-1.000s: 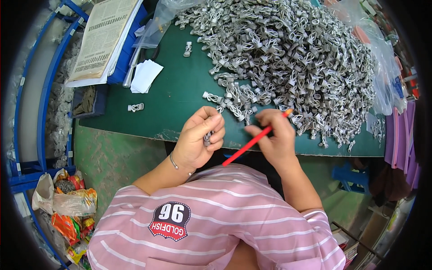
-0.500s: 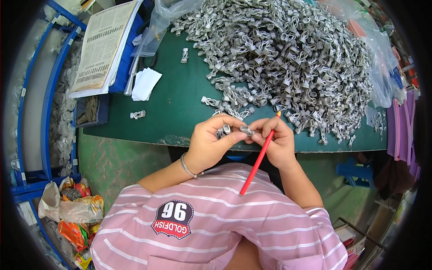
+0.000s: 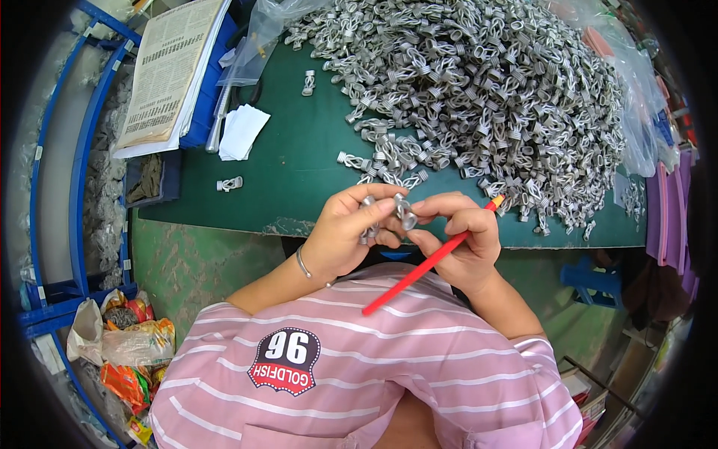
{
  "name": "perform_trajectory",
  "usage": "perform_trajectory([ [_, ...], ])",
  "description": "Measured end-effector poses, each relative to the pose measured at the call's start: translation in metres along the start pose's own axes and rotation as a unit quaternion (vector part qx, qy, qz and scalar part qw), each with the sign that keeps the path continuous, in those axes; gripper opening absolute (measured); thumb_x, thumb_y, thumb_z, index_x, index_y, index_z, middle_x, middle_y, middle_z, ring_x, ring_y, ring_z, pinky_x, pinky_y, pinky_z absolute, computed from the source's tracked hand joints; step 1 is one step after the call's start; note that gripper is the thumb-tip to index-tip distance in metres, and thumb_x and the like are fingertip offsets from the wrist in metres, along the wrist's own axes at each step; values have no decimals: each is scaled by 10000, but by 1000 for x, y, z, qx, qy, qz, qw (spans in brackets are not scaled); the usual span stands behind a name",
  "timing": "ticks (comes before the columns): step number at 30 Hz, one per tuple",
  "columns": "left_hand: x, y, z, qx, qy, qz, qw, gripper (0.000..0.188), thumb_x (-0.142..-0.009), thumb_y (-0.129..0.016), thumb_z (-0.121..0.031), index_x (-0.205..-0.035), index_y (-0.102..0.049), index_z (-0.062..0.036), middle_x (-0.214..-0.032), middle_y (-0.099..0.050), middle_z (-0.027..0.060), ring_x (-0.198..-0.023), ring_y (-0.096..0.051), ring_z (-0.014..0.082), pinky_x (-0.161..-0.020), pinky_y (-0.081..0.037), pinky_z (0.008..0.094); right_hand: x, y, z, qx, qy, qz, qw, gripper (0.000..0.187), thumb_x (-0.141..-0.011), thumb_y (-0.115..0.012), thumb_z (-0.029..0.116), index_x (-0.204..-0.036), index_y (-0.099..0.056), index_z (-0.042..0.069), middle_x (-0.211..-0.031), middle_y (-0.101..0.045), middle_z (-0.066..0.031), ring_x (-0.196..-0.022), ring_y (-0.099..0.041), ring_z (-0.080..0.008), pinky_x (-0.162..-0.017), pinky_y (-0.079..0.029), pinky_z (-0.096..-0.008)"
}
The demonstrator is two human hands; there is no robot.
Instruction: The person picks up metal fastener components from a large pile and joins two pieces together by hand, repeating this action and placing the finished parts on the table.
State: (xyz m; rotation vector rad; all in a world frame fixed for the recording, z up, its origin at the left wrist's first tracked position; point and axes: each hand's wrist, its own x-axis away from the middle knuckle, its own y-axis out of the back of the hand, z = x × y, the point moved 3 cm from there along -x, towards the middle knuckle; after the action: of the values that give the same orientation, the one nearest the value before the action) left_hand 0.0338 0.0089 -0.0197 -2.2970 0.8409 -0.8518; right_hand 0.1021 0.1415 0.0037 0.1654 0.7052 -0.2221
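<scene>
My left hand (image 3: 338, 236) is closed round small silvery metal fittings with ribbed ends and open looped middles. One metal fitting (image 3: 404, 212) is pinched at its fingertips, and another fitting (image 3: 367, 232) sits farther back in the fingers. Close by on the right, my right hand (image 3: 475, 243) has a red pencil (image 3: 417, 272) slanting through its fingers, its yellowish end up at the right. Thumb and forefinger of that hand are beside the pinched fitting; whether they touch it I cannot tell. Beyond both hands rises a large pile of similar fittings (image 3: 486, 90).
Two single fittings, one nearer (image 3: 229, 184) and one farther (image 3: 308, 83), lie on the green tabletop (image 3: 292, 157). White paper slips (image 3: 243, 132) and a blue box with printed sheets (image 3: 172, 75) are at the left. A blue shelf rack (image 3: 86, 165) stands beyond the table's left end.
The fitting at my fingertips has been turned more upright. My right hand has moved slightly right and its fingers have spread from the fitting; the pencil now slants more flatly.
</scene>
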Motion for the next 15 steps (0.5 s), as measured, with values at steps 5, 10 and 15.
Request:
perform_trajectory([
  [5, 2, 16, -12, 194, 25, 19, 980, 117, -904, -463, -134, -989, -491, -60, -778, -422, 10, -604, -379, 85, -450, -313, 176, -2, 9, -26, 160, -93, -28, 982, 237, -716, -632, -86, -703, -419, 17, -808, -599, -131, -669, -586, -204, -560, -462, -275],
  [10, -1, 26, -15, 100, -57, -2, 993, 65, -884, -510, -127, -902, -499, -65, -741, -436, 9, -579, -386, 71, -429, -303, 163, -4, -8, -33, 278, -48, 46, 958, 285, -634, -714, 13, -715, -441, 24, -746, -566, -106, -589, -509, -285, -555, -425, -339],
  [15, 3, 18, -12, -115, -84, -59, 988, 171, -839, -573, -74, -990, -519, -14, -719, -511, 22, -517, -426, 56, -410, -343, 176, 3, 1, -38, 175, -121, -6, 977, 288, -633, -710, -52, -712, -443, 23, -760, -599, -117, -623, -565, -226, -542, -453, -294],
])
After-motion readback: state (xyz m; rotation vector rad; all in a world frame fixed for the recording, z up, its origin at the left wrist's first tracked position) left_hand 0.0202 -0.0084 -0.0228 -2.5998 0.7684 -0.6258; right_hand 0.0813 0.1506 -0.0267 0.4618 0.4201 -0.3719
